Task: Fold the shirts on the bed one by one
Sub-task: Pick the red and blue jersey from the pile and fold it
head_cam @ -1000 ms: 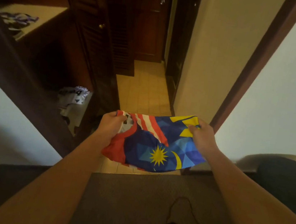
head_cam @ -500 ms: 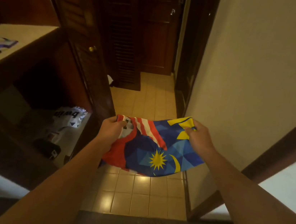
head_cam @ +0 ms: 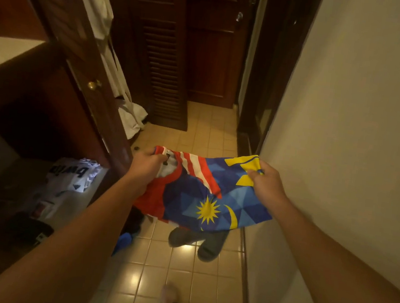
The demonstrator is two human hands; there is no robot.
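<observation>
Both hands grip one folded shirt (head_cam: 203, 192) and hold it out at waist height over the tiled floor (head_cam: 178, 270): the left hand (head_cam: 147, 167) has its fingers curled round the red-and-white striped corner, the right hand (head_cam: 267, 183) pinches the blue corner with the yellow shapes. The cloth is stretched between them and sags at its lower edge. Its print shows red and white stripes, blue facets, and a yellow sun and crescent; I can make out no lettering on it.

To the left, in an open wooden cupboard (head_cam: 46, 110), lies a white garment (head_cam: 73, 175) with bold black letters, upside down from here and too dim to read. A brass knob (head_cam: 93, 84) sits on the cupboard's door, and pale cloth (head_cam: 118, 72) hangs down beside it.

The passage is narrow. A plain wall (head_cam: 352, 146) runs close along the right, just beside the right forearm. Under the shirt a pair of grey slippers (head_cam: 197, 242) rests on the tiles, with something blue (head_cam: 122, 241) near the cupboard's foot. Further on, a louvred door (head_cam: 165, 57) closes off the end.
</observation>
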